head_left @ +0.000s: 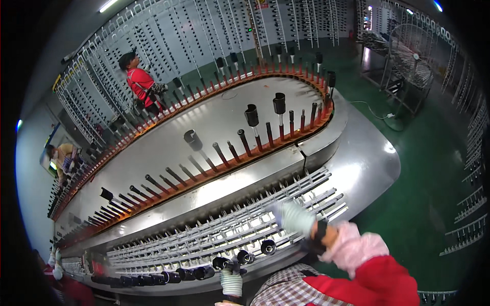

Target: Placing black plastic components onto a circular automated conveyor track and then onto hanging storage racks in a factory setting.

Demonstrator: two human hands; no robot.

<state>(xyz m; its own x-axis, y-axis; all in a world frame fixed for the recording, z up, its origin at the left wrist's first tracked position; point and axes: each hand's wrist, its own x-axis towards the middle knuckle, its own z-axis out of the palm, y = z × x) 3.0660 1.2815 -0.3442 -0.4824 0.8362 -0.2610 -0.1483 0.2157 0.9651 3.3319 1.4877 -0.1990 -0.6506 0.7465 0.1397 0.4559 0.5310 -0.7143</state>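
My left hand [231, 282], in a pale knit glove with dark fingers, is at the near table edge. Its fingers look bunched together, touching or right beside a black cup-shaped part [220, 262]; what they hold blends into the dark. More such cups lie in a row along this edge, including one [268, 247] to the right. My right hand [296, 218], gloved too, is smeared by motion above the right part of the metal rod racks [219, 237]. Its fingers cannot be made out. A pink sleeve cover and red sleeve reach up to it.
Behind the racks, a looped conveyor track [204, 176] carries upright red-and-black spindles, some topped with black cups. A person in red [140, 81] stands at its far side; another person [64, 160] is farther left. A large fan [414, 57] stands back right. Hanging racks line the walls.
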